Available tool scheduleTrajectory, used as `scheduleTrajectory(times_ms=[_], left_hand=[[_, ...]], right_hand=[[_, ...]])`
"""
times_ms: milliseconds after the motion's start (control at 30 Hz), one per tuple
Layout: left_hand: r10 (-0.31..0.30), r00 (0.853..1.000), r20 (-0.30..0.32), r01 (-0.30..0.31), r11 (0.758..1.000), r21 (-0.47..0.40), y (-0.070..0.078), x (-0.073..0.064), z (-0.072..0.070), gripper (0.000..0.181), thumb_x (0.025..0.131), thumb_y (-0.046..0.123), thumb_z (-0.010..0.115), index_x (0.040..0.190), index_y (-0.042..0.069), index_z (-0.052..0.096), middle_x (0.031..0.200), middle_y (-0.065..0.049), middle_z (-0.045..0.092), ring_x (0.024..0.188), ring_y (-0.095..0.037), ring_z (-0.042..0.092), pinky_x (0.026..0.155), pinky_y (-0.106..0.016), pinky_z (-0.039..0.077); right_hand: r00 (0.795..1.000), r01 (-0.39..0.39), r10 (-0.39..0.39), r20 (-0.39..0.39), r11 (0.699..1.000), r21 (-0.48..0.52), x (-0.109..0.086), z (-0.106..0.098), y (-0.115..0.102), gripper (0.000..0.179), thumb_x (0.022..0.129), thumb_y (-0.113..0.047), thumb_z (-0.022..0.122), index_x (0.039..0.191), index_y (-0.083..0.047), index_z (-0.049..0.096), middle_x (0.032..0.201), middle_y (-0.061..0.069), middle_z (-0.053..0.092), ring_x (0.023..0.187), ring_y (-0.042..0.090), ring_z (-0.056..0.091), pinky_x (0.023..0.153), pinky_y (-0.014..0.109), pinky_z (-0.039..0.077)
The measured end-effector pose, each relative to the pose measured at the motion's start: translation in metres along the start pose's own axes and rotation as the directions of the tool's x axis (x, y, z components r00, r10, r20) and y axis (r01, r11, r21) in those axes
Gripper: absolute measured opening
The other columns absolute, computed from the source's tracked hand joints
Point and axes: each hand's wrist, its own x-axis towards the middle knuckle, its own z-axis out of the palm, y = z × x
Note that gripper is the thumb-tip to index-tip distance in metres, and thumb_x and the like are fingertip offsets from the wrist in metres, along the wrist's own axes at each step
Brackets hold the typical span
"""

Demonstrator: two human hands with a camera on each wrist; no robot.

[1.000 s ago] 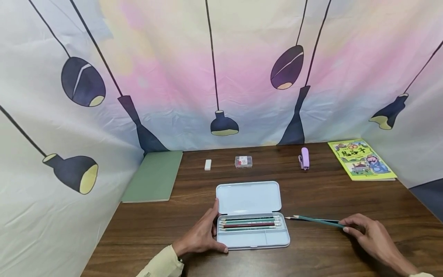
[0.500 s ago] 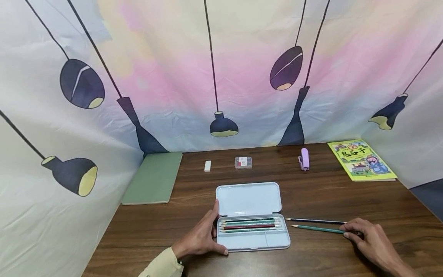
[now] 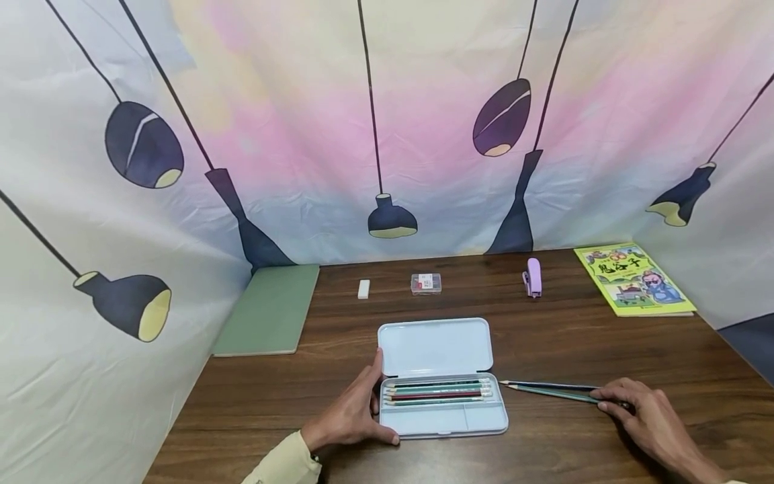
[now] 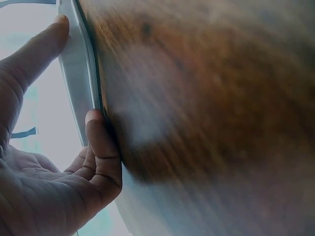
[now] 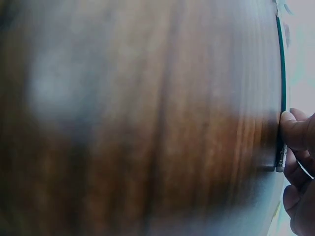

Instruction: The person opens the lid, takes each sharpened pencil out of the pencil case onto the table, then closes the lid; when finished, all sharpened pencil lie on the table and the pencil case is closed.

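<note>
A green pencil (image 3: 556, 392) is pinched by the right hand's (image 3: 643, 411) fingers beside a dark pencil (image 3: 559, 385), right of the open pencil case (image 3: 417, 422) gripped by the left hand (image 3: 347, 418). Pickup appears in hand; a lift over the near rim seems called for, tabletop (image 3: 544, 447) room being left in front.

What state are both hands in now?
Left hand: holding the pencil case at its left end.
Right hand: pinching the green pencil; grip on the dark pencil unclear.
</note>
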Motion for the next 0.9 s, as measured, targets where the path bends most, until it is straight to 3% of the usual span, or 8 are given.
scheduleTrajectory(times_ms=[133, 333, 600, 733, 900], left_hand=[[-0.005, 1.000, -0.001, 0.005, 1.000, 0.000, 0.000, -0.002, 0.002, 0.133, 0.056, 0.044, 0.084, 0.146, 0.009, -0.007, 0.111, -0.002, 0.041, 0.086, -0.013, 0.042, 0.075, -0.024, 0.037], [-0.004, 1.000, 0.002, 0.004, 1.000, -0.022, 0.000, -0.001, 0.002, 0.132, 0.056, 0.041, 0.085, 0.146, 0.009, -0.007, 0.108, -0.003, 0.041, 0.076, -0.012, 0.042, 0.064, -0.021, 0.039], [0.000, 1.000, 0.004, 0.000, 1.000, -0.015, -0.001, 0.001, 0.000, 0.133, 0.056, 0.044, 0.084, 0.145, 0.010, -0.008, 0.106, -0.005, 0.041, 0.074, -0.013, 0.042, 0.060, -0.021, 0.039], [-0.009, 1.000, 0.006, 0.010, 1.000, -0.009, 0.000, 0.001, 0.000, 0.134, 0.056, 0.045, 0.084, 0.145, 0.011, -0.009, 0.113, -0.005, 0.040, 0.080, -0.013, 0.043, 0.067, -0.023, 0.040], [-0.023, 1.000, 0.001, 0.023, 1.000, 0.018, 0.001, 0.001, 0.000, 0.134, 0.055, 0.047, 0.083, 0.146, 0.011, -0.008, 0.122, -0.005, 0.038, 0.093, -0.015, 0.042, 0.083, -0.029, 0.037]], right_hand=[[1.000, -0.019, 0.019, 0.015, 1.000, -0.001, -0.001, 0.001, -0.001, 0.031, 0.064, 0.000, 0.078, 0.084, -0.023, 0.071, 0.081, -0.013, 0.060, 0.073, 0.000, 0.056, 0.060, 0.012, 0.039], [1.000, -0.017, 0.017, 0.018, 1.000, -0.007, 0.003, 0.001, -0.003, 0.027, 0.066, -0.006, 0.079, 0.085, -0.023, 0.071, 0.082, -0.014, 0.060, 0.074, 0.001, 0.057, 0.062, 0.011, 0.038], [1.000, -0.009, 0.009, 0.005, 1.000, -0.023, 0.026, 0.001, -0.019, 0.020, 0.072, -0.019, 0.077, 0.091, -0.018, 0.071, 0.087, -0.009, 0.062, 0.080, 0.008, 0.056, 0.070, 0.032, 0.030], [1.000, -0.010, 0.009, 0.025, 1.000, 0.024, 0.043, 0.004, -0.038, 0.020, 0.077, -0.023, 0.074, 0.095, -0.017, 0.070, 0.090, -0.008, 0.062, 0.085, 0.012, 0.054, 0.071, 0.036, 0.027], [0.998, 0.061, -0.064, 0.026, 0.993, 0.097, 0.061, 0.016, -0.064, 0.022, 0.075, -0.021, 0.075, 0.097, -0.018, 0.070, 0.093, -0.011, 0.061, 0.088, 0.012, 0.053, 0.075, 0.037, 0.029]])
